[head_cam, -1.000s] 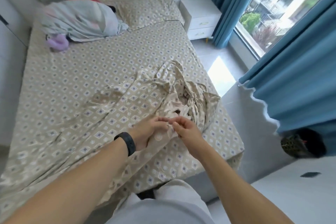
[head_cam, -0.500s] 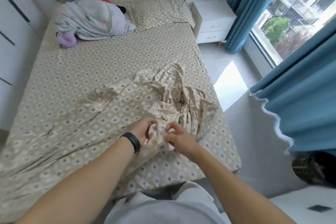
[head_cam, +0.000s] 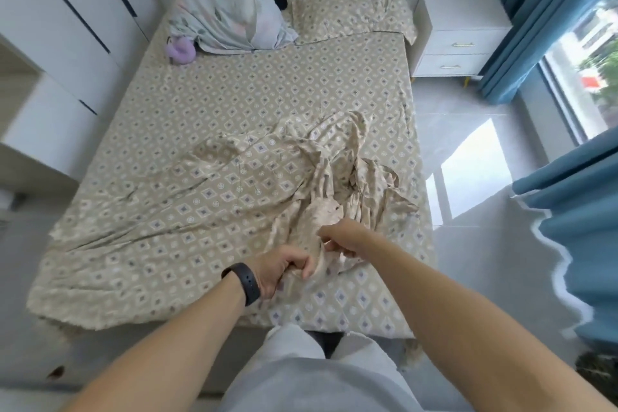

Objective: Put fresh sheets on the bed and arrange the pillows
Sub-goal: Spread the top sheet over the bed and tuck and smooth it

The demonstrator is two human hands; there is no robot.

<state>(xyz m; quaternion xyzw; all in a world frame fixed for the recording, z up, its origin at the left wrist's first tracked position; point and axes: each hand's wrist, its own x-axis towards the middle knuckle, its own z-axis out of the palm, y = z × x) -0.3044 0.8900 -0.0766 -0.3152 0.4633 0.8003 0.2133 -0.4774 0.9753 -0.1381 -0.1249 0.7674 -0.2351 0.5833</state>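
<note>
Sheet [head_cam: 254,184] gripped in both hands [head_cam: 314,251].

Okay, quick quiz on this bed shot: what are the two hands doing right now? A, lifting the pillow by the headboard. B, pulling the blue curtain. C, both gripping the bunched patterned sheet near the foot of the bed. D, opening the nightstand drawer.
C: the left hand and right hand both have fingers curled into the bunched patterned sheet near the foot of the bed.
</note>
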